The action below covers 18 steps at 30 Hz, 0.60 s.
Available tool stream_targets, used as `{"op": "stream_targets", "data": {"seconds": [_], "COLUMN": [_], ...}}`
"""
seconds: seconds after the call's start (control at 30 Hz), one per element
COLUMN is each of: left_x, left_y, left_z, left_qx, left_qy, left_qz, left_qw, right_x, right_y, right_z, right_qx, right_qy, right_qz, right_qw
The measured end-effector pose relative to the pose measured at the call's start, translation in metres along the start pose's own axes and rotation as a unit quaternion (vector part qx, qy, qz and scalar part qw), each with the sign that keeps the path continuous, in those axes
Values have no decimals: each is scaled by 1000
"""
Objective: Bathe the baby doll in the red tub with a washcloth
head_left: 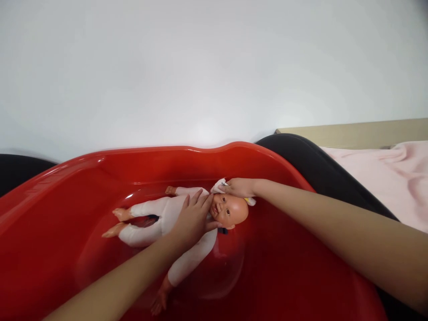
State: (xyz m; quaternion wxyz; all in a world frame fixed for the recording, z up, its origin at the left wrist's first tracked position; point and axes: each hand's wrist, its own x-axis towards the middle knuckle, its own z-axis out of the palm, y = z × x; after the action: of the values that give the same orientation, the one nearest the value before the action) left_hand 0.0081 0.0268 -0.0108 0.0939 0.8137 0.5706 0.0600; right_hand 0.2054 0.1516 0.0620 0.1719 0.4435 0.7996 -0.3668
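Note:
A baby doll in a white bodysuit lies on its back in a red baby bathtub, its head toward the right. My left hand rests across the doll's upper chest and neck. Its fingers are spread and the thumb reaches along below the chin. Beside the far side of the doll's head, my right hand is closed on a small white cloth. Part of the cloth shows past the fingertips near the doll's cheek. A small white and yellow piece pokes out below the right wrist; what it is I cannot make out.
Black rounded surfaces flank the tub on both sides. Pink fabric lies at the right in front of a pale wooden board. A plain whitish wall rises behind the tub.

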Motion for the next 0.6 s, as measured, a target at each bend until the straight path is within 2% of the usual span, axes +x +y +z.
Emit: {"op": "stream_targets", "data": {"seconds": [0.1, 0.23, 0.3, 0.4, 0.47, 0.53, 0.6], "left_x": [1, 1, 2, 2, 2, 3, 3], "left_y": [-1, -2, -2, -1, 0, 0, 0], "left_z": [-1, 1, 2, 1, -1, -3, -4], "left_qx": [6, 22, 29, 37, 41, 45, 49], "left_qy": [-19, -9, 6, 13, 1, -13, -18], "left_qz": [6, 12, 19, 19, 16, 18, 21], "left_qw": [1000, 1000, 999, 999, 999, 999, 998], "right_x": [-3, -2, -1, 2, 5, 9, 12], "right_y": [-7, -14, -13, -5, 3, 10, 12], "right_z": [-2, 4, 9, 12, 12, 10, 7], "right_qx": [-52, 15, 56, 61, 58, 47, 20], "right_qy": [14, 34, 21, 28, 32, 10, -1], "right_qz": [7, -116, -143, -109, -56, 3, 8], "right_qw": [999, 993, 988, 992, 996, 999, 1000]}}
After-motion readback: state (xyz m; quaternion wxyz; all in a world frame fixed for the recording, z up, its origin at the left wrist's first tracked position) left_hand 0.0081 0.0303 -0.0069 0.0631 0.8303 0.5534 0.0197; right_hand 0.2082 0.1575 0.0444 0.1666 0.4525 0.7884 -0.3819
